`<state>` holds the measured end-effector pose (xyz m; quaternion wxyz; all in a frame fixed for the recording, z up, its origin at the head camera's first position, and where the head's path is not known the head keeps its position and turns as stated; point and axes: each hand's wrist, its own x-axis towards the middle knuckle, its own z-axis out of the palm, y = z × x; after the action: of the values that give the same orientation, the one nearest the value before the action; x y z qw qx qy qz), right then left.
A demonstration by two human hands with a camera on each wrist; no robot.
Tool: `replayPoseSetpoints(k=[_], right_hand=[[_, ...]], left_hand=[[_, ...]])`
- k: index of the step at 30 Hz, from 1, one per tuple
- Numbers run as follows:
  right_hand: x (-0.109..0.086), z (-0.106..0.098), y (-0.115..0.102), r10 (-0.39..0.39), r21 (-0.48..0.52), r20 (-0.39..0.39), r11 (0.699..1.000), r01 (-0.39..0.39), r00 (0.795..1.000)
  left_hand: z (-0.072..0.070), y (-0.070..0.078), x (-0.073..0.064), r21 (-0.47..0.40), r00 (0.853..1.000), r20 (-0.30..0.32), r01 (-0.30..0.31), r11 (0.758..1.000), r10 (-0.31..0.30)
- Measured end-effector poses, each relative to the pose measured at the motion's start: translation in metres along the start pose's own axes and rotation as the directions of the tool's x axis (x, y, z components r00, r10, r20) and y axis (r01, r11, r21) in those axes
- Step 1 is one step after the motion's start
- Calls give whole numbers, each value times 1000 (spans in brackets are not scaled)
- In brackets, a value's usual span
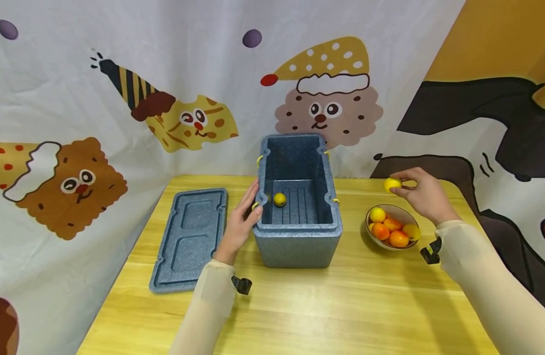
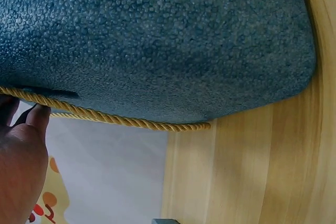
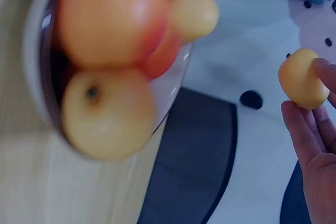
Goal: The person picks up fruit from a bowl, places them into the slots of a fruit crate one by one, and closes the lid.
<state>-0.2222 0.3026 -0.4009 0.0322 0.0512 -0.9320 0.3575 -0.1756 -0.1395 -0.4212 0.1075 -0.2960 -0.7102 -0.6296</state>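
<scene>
My right hand (image 1: 425, 195) pinches a small, smooth yellow fruit (image 1: 392, 185) between thumb and fingertips, above the far edge of a bowl (image 1: 389, 246). The right wrist view also shows this fruit (image 3: 303, 78) at the fingertips. Orange and yellow fruits (image 1: 393, 225) fill the bowl. My left hand (image 1: 241, 224) rests against the left side of a grey-blue foam box (image 1: 294, 246), its thumb by the rim and its fingers along the outer wall. Inside the open box lies one yellow fruit (image 1: 279, 199). In the left wrist view, a yellow rope (image 2: 131, 121) passes in front of the left fingertips.
A grey-blue foam lid (image 1: 190, 239) lies flat on the wooden table (image 1: 294, 310), left of the box. Behind the table hangs a cloth (image 1: 201, 44) printed with cartoon figures. The table's far edge runs close to the cloth.
</scene>
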Motion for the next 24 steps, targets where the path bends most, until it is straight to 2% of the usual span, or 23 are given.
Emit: replayPoseSetpoints(k=[6, 13, 18, 24], right_hand=[[9, 1, -24, -50, 9, -29, 999, 50, 998], [28, -3, -65, -124, 34, -57, 991, 126, 991], [39, -3, -92, -169, 65, -33, 983, 171, 985], [51, -2, -115, -211, 65, -27, 975, 213, 977]], left_hand=[[0, 0, 0, -6, 1000, -7, 0, 1000, 0], [-2, 1, 1, 0, 1000, -9, 4, 1000, -4], [-2, 0, 0, -19, 1000, -13, -3, 1000, 3], [-1, -2, -1, -25, 1000, -6, 8, 1000, -8]])
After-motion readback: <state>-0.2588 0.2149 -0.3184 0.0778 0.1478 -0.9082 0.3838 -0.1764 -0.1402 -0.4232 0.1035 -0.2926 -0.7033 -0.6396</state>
